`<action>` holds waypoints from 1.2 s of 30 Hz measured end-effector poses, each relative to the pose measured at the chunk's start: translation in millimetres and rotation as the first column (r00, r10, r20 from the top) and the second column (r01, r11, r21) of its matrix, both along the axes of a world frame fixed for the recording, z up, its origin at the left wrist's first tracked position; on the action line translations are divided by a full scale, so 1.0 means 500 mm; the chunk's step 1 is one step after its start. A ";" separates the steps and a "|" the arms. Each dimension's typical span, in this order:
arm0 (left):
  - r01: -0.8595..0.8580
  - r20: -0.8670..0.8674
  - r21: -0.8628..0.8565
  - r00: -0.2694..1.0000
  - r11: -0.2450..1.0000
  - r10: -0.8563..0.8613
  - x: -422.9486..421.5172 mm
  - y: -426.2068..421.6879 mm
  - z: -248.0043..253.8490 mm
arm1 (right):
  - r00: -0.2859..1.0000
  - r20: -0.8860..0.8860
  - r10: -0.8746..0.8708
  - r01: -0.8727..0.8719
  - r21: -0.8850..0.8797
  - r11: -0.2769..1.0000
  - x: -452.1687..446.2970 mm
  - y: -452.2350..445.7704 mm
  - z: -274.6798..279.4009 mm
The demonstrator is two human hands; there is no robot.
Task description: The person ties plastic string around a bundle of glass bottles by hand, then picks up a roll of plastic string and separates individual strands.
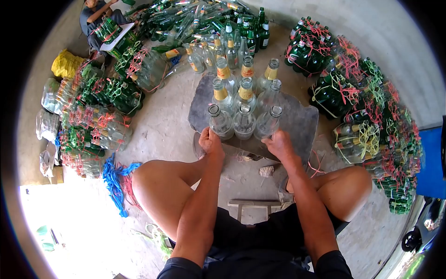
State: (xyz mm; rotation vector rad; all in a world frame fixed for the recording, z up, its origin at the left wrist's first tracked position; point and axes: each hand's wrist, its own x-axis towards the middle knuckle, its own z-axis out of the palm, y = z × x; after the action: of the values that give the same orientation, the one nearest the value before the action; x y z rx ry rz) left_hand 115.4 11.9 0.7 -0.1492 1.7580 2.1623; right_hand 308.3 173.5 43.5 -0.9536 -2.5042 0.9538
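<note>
Several clear glass bottles stand upright in three close rows on a dark stone slab (297, 122). Some have yellow neck labels, like the middle bottle (245, 95). My left hand (211, 141) is closed low beside the front left bottle (222, 124). On the other side, my right hand (278, 143) is closed at the base of the front right bottle (268, 123). Between the hands is the front middle bottle (244, 124). Whatever the fingers pinch, if anything, is too small to make out. A thin pink string (242, 156) shows at the slab's front edge.
Tied bundles of bottles line the left (111, 128) and right (341, 93). Loose green bottles (186, 23) are heaped at the back, where another person (95, 21) sits. Blue strips (115, 179) lie left of my knee. A small stone (266, 171) lies before the slab.
</note>
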 end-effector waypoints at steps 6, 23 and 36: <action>-0.048 -0.117 0.032 0.992 0.998 0.052 0.003 0.014 -0.035 | 0.997 -0.068 0.028 -0.031 -0.040 0.999 0.003 0.011 0.014; 0.005 -0.054 -0.131 0.998 0.991 -0.013 0.018 0.000 0.001 | 0.999 -0.014 -0.045 0.045 0.043 0.998 0.009 -0.012 0.042; 0.157 0.028 -0.099 0.988 0.983 -0.155 0.021 -0.030 0.053 | 0.994 0.013 -0.112 0.107 0.212 0.971 0.025 -0.065 0.040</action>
State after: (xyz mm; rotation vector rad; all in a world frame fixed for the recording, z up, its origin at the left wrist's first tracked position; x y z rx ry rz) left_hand 125.9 -3.2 27.0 -0.0552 1.8051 1.9573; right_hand 320.9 141.0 63.7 -1.0279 -2.4822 0.6312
